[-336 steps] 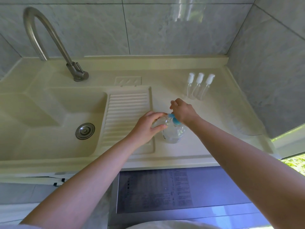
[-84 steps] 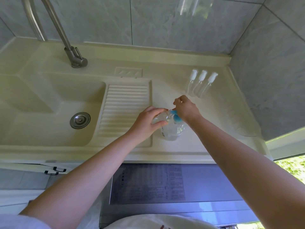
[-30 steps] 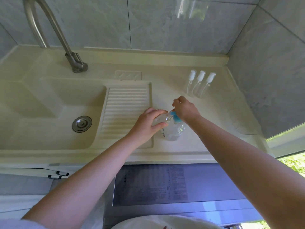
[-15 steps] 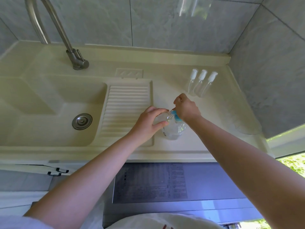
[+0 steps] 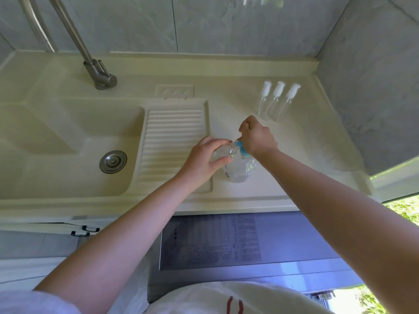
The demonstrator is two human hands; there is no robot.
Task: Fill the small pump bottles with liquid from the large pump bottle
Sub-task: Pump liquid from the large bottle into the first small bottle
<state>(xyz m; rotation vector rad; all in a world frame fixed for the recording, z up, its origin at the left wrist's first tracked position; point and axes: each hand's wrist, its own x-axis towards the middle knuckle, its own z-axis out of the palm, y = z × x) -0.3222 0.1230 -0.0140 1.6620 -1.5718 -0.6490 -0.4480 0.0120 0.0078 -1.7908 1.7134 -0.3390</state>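
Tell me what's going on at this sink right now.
A person is working on a large pump bottle standing on the counter. The left hand grips something clear beside its neck, while the right hand holds the blue pump top. Three small pump bottles stand untouched near the back wall.

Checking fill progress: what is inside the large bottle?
The large bottle looks clear, with clear liquid low in its body. The level is unclear; the left hand and right hand cover its top.
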